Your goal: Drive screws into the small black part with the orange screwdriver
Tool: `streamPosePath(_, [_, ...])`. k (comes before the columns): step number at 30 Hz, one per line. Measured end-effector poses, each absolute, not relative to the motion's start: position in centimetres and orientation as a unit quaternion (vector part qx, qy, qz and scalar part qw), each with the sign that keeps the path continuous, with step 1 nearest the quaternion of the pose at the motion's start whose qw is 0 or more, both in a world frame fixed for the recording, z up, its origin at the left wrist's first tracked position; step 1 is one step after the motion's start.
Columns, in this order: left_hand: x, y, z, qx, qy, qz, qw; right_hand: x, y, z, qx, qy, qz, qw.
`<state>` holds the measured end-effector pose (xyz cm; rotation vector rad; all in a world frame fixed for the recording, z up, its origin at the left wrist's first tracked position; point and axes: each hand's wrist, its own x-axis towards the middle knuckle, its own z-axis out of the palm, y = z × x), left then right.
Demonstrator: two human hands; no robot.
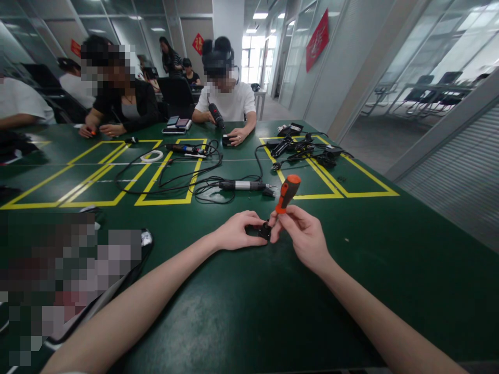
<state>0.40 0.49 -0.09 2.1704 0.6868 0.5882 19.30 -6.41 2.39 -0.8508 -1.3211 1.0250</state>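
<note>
My left hand (240,231) is closed around a small black part (265,230), its thumb and fingers pinching it near the green tabletop. What kind of part it is cannot be made out. An orange and dark grey screwdriver (289,193) stands tilted above it, the handle leaning up to the right. My right hand (302,234) grips the screwdriver low, by the orange collar below the handle. Its tip points down at the black part; my fingers partly hide whether the two touch.
Beyond my hands lies a corded electric screwdriver (242,185), its black cable looping left. Tangled black cables and devices (298,148) lie at the back right among yellow tape outlines (374,195). A bag-like, blurred item (146,238) is at the left. Across the table a person (226,101) holds a power tool.
</note>
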Motion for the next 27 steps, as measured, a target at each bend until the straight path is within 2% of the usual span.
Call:
streamPosePath(13, [0.46,0.43,0.23,0.852,0.273,0.220,0.390,19.42,-6.37,2.85,-0.384,-0.594,0.394,0.587])
streamPosePath(21, [0.48,0.47,0.06,0.846,0.276,0.228,0.395,19.45,-6.17,2.24,-0.388,-0.582,0.412,0.585])
streamPosePath(27, [0.41,0.34,0.03,0.804,0.314,0.252,0.438,19.39,-6.25,2.41,-0.399,-0.580,0.405,0.584])
